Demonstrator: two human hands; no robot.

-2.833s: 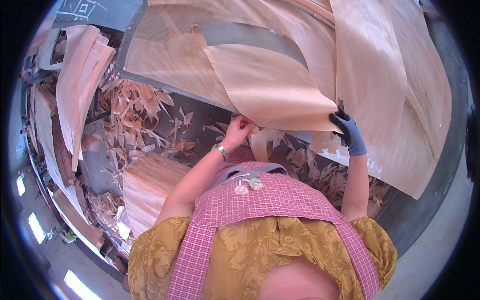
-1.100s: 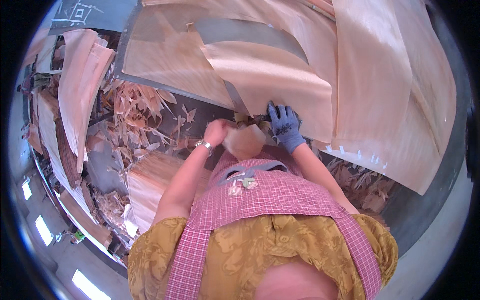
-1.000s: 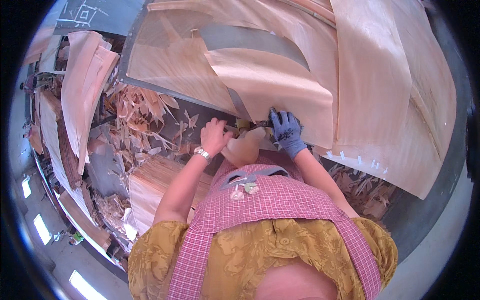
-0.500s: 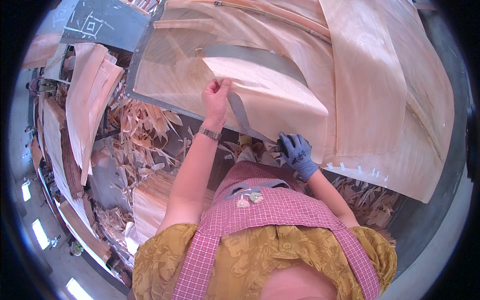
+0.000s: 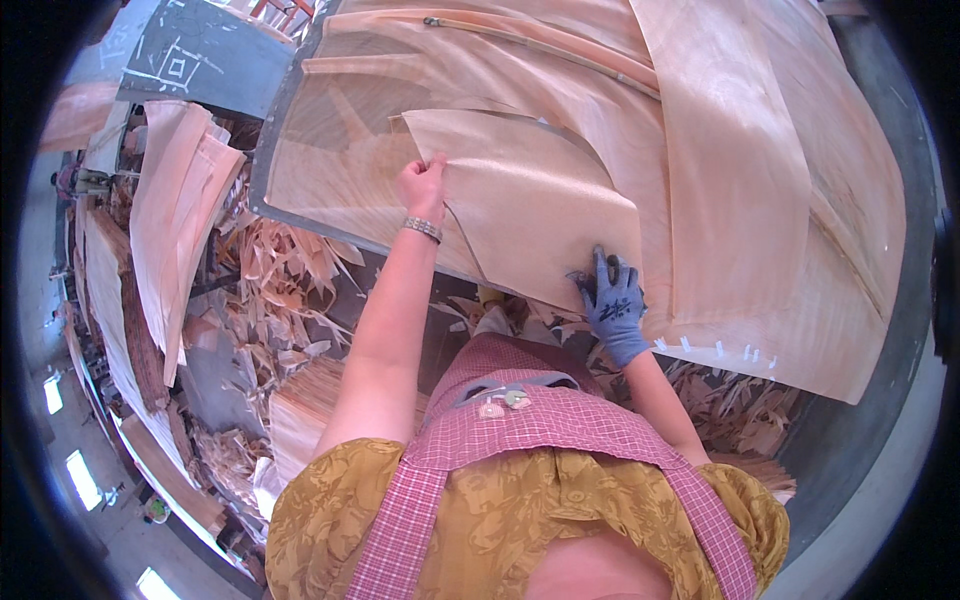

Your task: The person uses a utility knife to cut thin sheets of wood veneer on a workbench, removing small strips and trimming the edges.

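Note:
A piece of thin wood veneer [image 5: 530, 190] lies nearly flat over larger veneer sheets [image 5: 340, 180] on a grey-edged table [image 5: 262, 168]. My left hand [image 5: 422, 188], bare with a metal watch at the wrist, is pinched closed on the piece's left edge. A narrow dark gap shows beside that edge, just below the hand. My right hand [image 5: 614, 302], in a blue-grey glove with dark fingertips, rests palm down with spread fingers on the piece's near right corner.
A long thin rod [image 5: 540, 50] lies across the sheets at the back. Another veneer strip [image 5: 735, 170] overlaps them on the right, with small white strips [image 5: 716, 351] along the near edge. Stacked veneer [image 5: 178, 230] and loose scraps [image 5: 290, 265] fill the left side.
The veneer piece has settled from a raised, bulging shape to nearly flat. My right hand has moved from its near edge up onto its surface, fingers spreading. My left hand keeps its hold.

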